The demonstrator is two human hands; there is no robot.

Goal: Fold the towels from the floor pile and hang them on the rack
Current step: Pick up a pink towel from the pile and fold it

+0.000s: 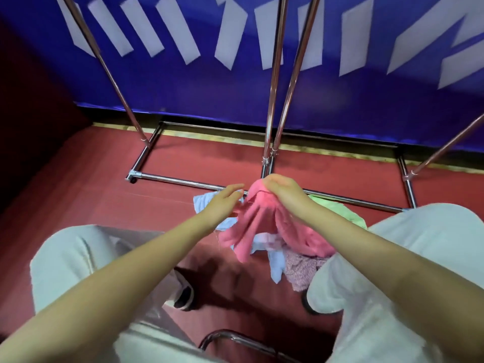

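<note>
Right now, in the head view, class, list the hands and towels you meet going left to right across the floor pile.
Blue towel → left hand → pink towel, gripped by the right hand → green towel.

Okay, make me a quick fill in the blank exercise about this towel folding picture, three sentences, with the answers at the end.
1. The right hand grips the top of the ____ towel.
2. The left hand reaches toward that towel with its fingers ____.
3. The green towel lies on the ____ beside the rack's base bar.

Missing words: pink; open; floor
</note>
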